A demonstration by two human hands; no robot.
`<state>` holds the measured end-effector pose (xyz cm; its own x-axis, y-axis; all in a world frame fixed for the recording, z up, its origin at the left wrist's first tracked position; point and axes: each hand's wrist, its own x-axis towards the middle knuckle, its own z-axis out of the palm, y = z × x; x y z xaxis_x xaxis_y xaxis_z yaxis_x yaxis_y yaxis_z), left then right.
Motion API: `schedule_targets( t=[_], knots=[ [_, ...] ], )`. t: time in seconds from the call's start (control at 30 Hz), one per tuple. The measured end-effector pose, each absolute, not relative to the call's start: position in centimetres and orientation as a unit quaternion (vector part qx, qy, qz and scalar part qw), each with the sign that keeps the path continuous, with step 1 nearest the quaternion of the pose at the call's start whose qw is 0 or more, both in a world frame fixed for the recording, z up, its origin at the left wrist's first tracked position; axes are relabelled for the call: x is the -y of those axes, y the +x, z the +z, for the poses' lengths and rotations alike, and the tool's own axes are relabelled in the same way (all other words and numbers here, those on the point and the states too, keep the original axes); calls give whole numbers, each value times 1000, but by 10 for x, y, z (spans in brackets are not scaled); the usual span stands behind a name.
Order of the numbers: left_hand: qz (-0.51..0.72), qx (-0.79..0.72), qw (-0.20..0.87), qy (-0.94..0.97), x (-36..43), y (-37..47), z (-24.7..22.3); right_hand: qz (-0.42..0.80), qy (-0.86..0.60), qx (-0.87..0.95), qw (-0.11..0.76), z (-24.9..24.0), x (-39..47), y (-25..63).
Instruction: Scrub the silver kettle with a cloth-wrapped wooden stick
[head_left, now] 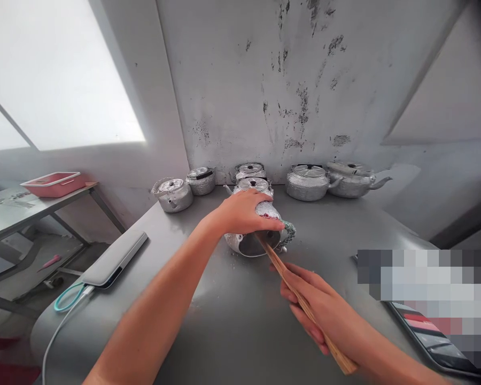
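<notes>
A small silver metal kettle (234,245) lies tipped on the table with its open mouth facing me. My left hand (248,211) grips it from above, thumb along the near rim and fingers over its body. Patterned wrapping covers the kettle's handle (291,233) on the right. In my right hand (310,299), fingers closed round it, is a flat wooden stick (278,261) slanting up to the left. Its far end goes into the kettle's mouth, where the tip is hidden. Just behind stands a lidded kettle (253,184), partly covered by my left hand.
More lidded kettles stand along the wall, including a left one (175,198) and a right one (350,182). A power bank (114,262) with a cable lies at left. A phone-like device (420,337), partly blurred out, lies at right. A pink basket (56,185) sits on another table.
</notes>
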<state>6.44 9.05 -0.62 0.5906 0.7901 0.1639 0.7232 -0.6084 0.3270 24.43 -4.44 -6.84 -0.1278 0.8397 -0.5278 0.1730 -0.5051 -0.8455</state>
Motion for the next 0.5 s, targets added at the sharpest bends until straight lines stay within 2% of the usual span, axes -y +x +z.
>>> schedule_targets(
  t=[0.5],
  knots=[
    [138, -419, 98, 892, -83, 66, -3, 631, -623, 415, 205, -69, 59, 240]
  ],
)
